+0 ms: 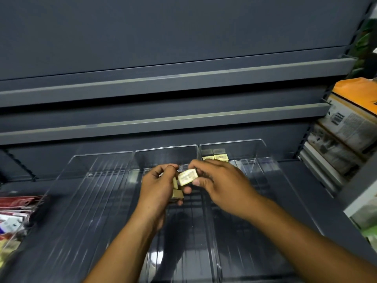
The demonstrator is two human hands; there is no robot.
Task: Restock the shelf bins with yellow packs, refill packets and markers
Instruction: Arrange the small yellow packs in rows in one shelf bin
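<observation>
Three clear plastic bins lie side by side on the dark shelf: a left bin (85, 197), a middle bin (163, 154) and a right bin (253, 148). Two yellow packs (216, 157) stand at the back of the right bin. Above the middle bin my right hand (222, 184) pinches a small yellow pack (187, 177) between thumb and fingers. My left hand (158, 186) grips a few more yellow packs (177, 193), partly hidden by its fingers. The two hands are close together, almost touching.
Red and white packets (14, 209) fill a bin at the far left edge. Stacked boxes (344, 127) with an orange-topped pack stand on the neighbouring shelf at right. Two grey shelf edges (163, 121) overhang the bins.
</observation>
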